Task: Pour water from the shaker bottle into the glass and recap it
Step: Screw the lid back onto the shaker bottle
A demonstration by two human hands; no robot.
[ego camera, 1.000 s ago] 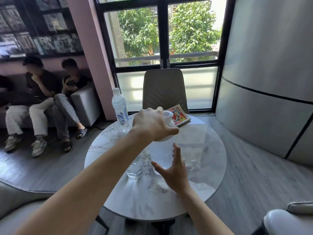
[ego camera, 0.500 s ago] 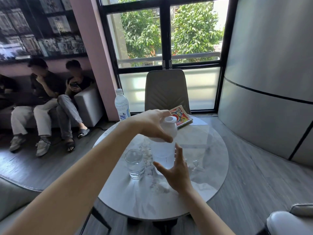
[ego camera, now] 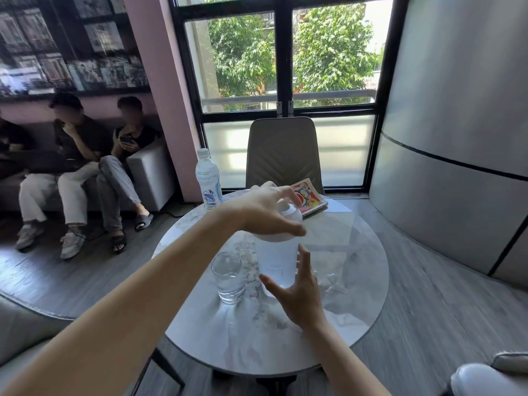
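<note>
A frosted translucent shaker bottle [ego camera: 275, 258] stands upright on the round marble table [ego camera: 357, 252]. Its white lid [ego camera: 293, 217] sits on top, and my left hand [ego camera: 265, 210] grips that lid from above. My right hand [ego camera: 297, 295] hovers in front of the bottle's lower body with fingers spread; I cannot tell whether it touches. A clear glass [ego camera: 228, 277] with some water in it stands just left of the bottle, close to it.
A capped plastic water bottle [ego camera: 208, 182] stands at the table's far left edge, and a colourful book [ego camera: 310, 197] lies at the far side. A beige chair [ego camera: 283, 150] stands behind the table. People [ego camera: 80, 155] sit on a sofa to the left.
My left forearm has shifted so the glass, hidden behind it a second ago, now shows. The left hand stays on the lid and the right hand stays spread by the bottle.
</note>
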